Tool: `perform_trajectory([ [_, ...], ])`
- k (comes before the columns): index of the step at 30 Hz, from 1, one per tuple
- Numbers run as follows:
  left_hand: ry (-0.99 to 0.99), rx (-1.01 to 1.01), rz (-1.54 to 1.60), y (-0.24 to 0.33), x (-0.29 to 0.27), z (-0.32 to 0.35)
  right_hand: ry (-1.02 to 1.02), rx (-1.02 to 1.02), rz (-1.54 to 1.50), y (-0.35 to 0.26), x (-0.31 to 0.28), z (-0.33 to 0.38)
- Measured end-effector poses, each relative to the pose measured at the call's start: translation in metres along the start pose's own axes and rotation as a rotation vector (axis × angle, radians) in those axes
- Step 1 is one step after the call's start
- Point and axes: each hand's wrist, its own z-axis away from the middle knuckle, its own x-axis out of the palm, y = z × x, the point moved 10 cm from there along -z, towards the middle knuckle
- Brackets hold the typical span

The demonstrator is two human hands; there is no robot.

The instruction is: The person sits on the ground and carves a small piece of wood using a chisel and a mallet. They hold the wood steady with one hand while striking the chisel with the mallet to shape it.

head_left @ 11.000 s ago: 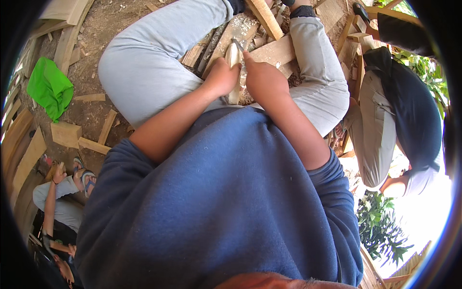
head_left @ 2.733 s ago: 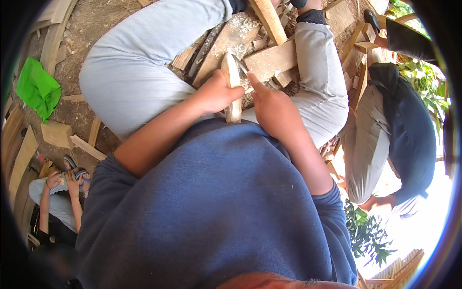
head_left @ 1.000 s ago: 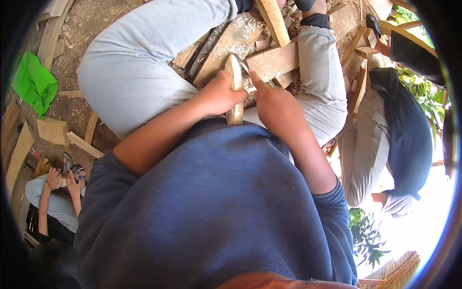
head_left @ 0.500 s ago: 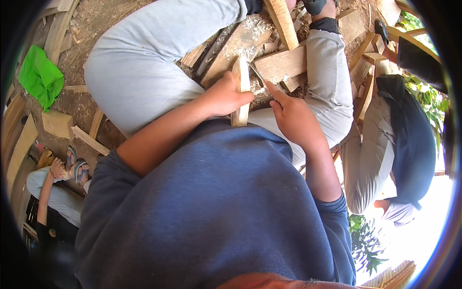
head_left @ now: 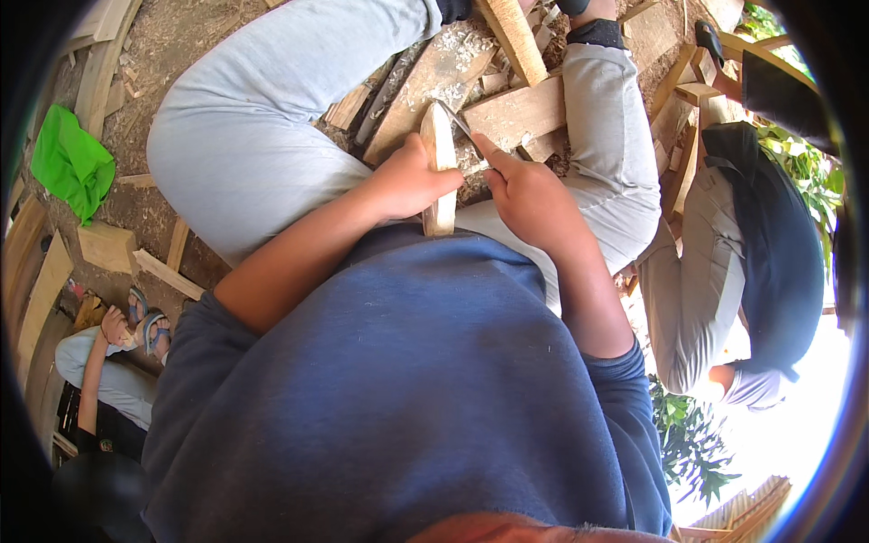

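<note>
My left hand (head_left: 412,184) is wrapped round a pale, long piece of wood (head_left: 439,213). Its near end rests against the front of my shirt, and its far end narrows to a rounded tip. In my right hand (head_left: 532,197) is a knife with a thin dark blade (head_left: 461,124); the handle is hidden in my fist, and the index finger stretches along the blade. The blade slants toward the wood's far end and lies at its right side, seemingly touching it.
Between my legs lie wooden boards (head_left: 516,116), shavings and an upright-leaning wooden bar (head_left: 512,41). A green cloth (head_left: 72,163) and a wood block (head_left: 107,246) are at the left. One person sits at the lower left (head_left: 104,371); another bends over at the right (head_left: 778,235).
My right hand has moved a little far and left, bringing the knife blade up against the wood's far end. My left hand keeps its grip. The whole view has shifted slightly.
</note>
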Motion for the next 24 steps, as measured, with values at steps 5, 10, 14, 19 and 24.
perform_trajectory([
  [5, -0.006, 0.030, 0.030, 0.002, 0.003, 0.000, 0.164, -0.005, -0.076, 0.019, -0.013, 0.018],
  [10, 0.084, -0.034, 0.209, -0.009, -0.011, -0.007, 0.085, 0.119, 0.050, -0.007, -0.026, 0.039],
  [14, 0.040, -0.056, 0.182, 0.013, -0.013, 0.009, 0.123, 0.050, 0.226, -0.034, -0.023, 0.047],
  [19, 0.015, 0.049, 0.327, 0.020, -0.016, 0.008, 0.130, 0.018, 0.254, -0.038, -0.017, 0.043],
  [24, 0.026, 0.022, 0.199, 0.017, -0.014, 0.007, 0.065, 0.019, 0.161, -0.033, -0.012, 0.041],
])
